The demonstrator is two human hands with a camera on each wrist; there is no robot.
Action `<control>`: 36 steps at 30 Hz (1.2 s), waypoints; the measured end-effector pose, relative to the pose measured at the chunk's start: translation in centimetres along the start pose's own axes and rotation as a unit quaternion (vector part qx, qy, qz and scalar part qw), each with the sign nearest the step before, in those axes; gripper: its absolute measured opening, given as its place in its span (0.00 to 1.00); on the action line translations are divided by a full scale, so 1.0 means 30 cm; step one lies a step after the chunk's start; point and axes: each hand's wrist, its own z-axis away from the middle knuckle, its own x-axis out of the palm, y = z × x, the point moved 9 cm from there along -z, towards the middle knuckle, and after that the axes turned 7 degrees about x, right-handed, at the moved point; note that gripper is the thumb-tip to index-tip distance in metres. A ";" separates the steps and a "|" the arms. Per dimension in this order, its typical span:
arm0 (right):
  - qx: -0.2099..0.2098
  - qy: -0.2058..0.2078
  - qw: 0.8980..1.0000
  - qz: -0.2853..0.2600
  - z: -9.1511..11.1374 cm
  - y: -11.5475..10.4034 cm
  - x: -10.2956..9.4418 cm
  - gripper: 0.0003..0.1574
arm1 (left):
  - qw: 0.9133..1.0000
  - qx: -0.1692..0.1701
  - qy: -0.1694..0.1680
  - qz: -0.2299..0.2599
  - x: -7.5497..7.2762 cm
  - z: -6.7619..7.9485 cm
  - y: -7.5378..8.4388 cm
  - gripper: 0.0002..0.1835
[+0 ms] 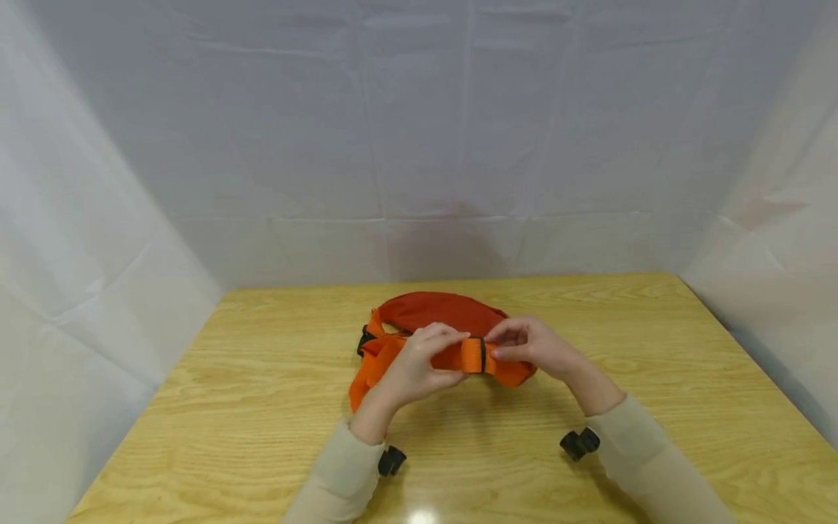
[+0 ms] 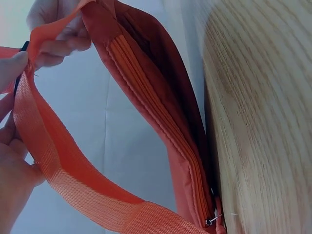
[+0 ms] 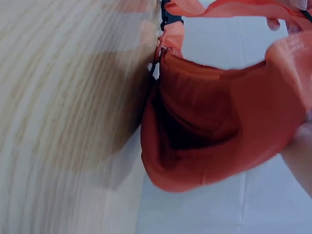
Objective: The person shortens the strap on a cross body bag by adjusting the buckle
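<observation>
A red waist bag (image 1: 441, 309) lies on the table, its orange strap (image 2: 92, 200) looped toward me. On the strap, between the two hands, sits a black slider buckle (image 1: 483, 355). My left hand (image 1: 419, 367) pinches the strap just left of the slider, index finger above and thumb below. With thumb and fingers, my right hand (image 1: 533, 346) grips the strap on the slider's right side. A black clip buckle (image 3: 170, 18) joins strap and bag at the left end. An orange zipper (image 2: 151, 107) runs along the bag. Most of the right hand is cut off in the right wrist view.
The wooden table (image 1: 262, 393) reaches a white cloth backdrop (image 1: 419, 247) behind, with more white sheeting (image 1: 85, 276) on both sides. A black wrist mount (image 1: 391, 461) sits at the left cuff, another black mount (image 1: 580, 442) at the right.
</observation>
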 end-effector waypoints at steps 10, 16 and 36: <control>0.023 0.011 0.999 0.043 0.012 0.000 -0.007 0.20 | 1.000 -0.012 -0.001 0.010 -0.001 0.003 -0.014 0.24; 0.032 0.023 0.997 0.062 0.004 -0.001 -0.009 0.14 | 1.000 -0.009 -0.007 0.020 0.007 0.006 -0.018 0.24; 0.030 0.049 0.996 0.066 -0.009 -0.007 -0.002 0.08 | 1.000 0.004 -0.021 -0.004 0.022 -0.010 0.008 0.24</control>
